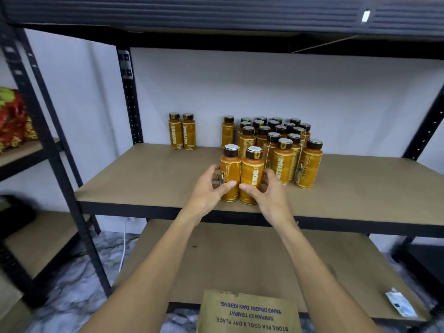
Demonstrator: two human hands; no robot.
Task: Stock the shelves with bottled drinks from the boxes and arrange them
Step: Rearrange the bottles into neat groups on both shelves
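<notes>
Here, left hand [208,189] and right hand [267,197] curl fingers [268,175] round two glossy cylindrical bottles [252,174].

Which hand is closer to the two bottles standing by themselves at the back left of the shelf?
Left. The left hand grips the left front bottle, in front and right of the lone pair; the right hand grips the right front bottle, farther right.

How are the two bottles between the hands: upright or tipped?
Upright: the left bottle and right bottle stand on the shelf, caps up.
</notes>
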